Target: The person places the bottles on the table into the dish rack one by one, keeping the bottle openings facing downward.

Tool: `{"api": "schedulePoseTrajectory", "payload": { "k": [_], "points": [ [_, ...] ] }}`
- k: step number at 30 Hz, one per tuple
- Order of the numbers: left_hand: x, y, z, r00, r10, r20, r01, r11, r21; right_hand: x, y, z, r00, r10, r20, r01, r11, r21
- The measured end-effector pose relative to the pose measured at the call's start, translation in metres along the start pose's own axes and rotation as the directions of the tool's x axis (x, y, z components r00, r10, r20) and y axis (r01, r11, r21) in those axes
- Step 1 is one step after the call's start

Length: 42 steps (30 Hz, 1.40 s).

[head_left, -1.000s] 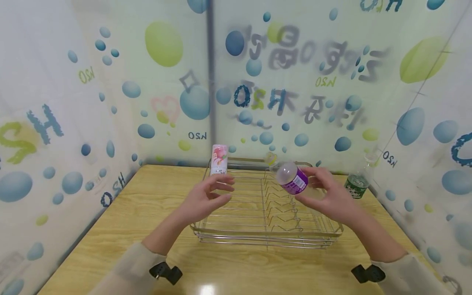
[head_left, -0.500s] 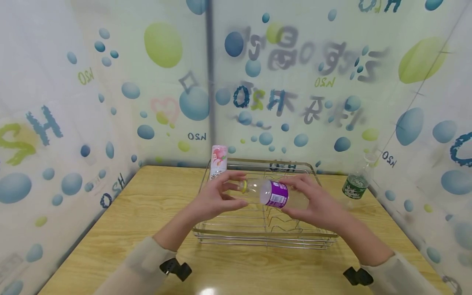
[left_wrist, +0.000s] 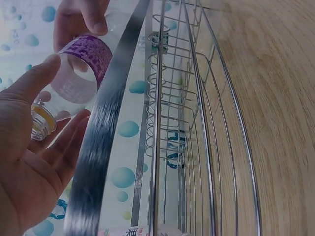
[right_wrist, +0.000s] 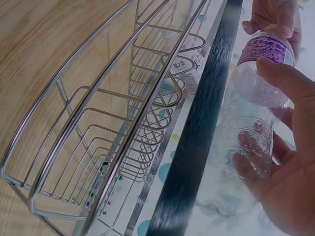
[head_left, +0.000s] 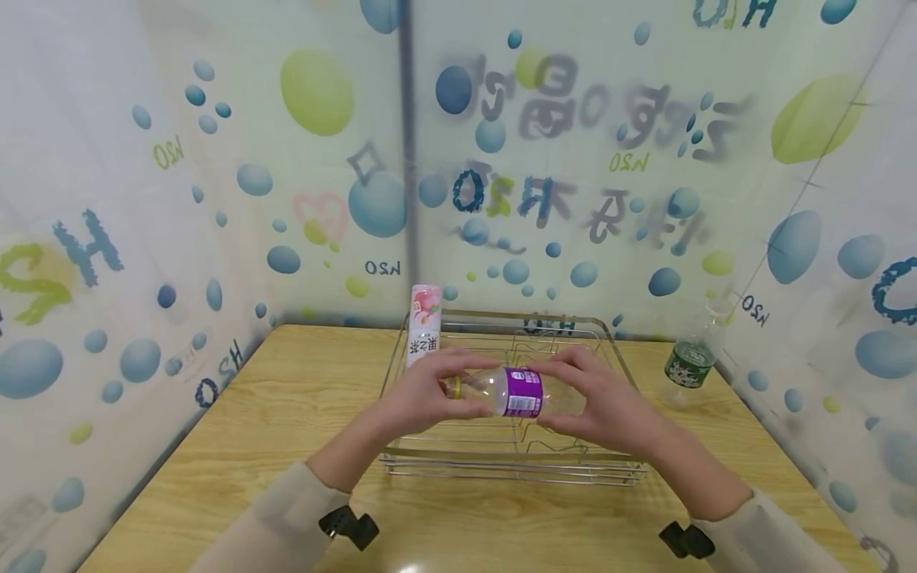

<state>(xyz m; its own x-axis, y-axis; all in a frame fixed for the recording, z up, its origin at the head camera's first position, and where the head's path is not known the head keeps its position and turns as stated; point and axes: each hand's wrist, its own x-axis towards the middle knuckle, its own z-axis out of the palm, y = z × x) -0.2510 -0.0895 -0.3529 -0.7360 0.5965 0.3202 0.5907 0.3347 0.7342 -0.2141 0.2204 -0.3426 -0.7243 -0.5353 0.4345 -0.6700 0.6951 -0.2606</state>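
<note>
Between both hands lies a clear plastic bottle (head_left: 523,392) with a purple label, held sideways above a wire dish rack (head_left: 516,457). My left hand (head_left: 419,398) holds its neck end, where a yellow ring shows; thumb and fingers are on opposite sides. In the left wrist view the bottle's mouth (left_wrist: 37,132) faces the palm, with no cap on it. My right hand (head_left: 609,402) grips the lower body; its thumb (right_wrist: 283,76) lies just below the label in the right wrist view. The bottle's base is partly hidden by the right hand in the head view.
A pink-and-white drink container (head_left: 426,314) with a peach picture stands at the rack's left back. On the wooden table (head_left: 286,374), right of the rack, stands a clear bottle (head_left: 689,363) with a green label. A patterned curtain (head_left: 322,199) surrounds the table.
The bottle has swung from tilted to nearly level and moved left and down in my right hand. My left hand has come right and now holds the neck end.
</note>
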Motion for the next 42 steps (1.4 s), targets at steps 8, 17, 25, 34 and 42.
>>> {"api": "schedulePoseTrajectory", "payload": {
  "k": [8, 17, 25, 34, 42],
  "points": [
    [-0.001, 0.004, 0.003, 1.000, 0.009, 0.009, -0.009, 1.000, 0.027, 0.002, -0.001, 0.002, 0.999, -0.037, -0.022, 0.036, 0.998, -0.053],
    [-0.005, -0.004, 0.007, 0.999, 0.019, -0.047, -0.017, 0.999, 0.044, 0.002, 0.003, 0.004, 0.996, -0.067, -0.054, 0.064, 0.996, -0.064],
    [-0.015, -0.018, 0.000, 0.992, -0.094, -0.088, 0.084, 0.990, -0.117, -0.003, 0.020, -0.009, 0.990, -0.004, -0.140, 0.009, 0.999, 0.039],
    [-0.025, -0.023, -0.008, 0.980, -0.175, -0.096, 0.158, 0.974, -0.164, -0.010, 0.034, -0.017, 0.991, 0.088, -0.101, -0.075, 0.989, 0.127],
    [-0.028, -0.023, -0.008, 0.980, -0.170, -0.104, 0.152, 0.974, -0.167, -0.015, 0.040, -0.016, 0.994, 0.090, -0.068, -0.080, 0.987, 0.141]
  ]
}}
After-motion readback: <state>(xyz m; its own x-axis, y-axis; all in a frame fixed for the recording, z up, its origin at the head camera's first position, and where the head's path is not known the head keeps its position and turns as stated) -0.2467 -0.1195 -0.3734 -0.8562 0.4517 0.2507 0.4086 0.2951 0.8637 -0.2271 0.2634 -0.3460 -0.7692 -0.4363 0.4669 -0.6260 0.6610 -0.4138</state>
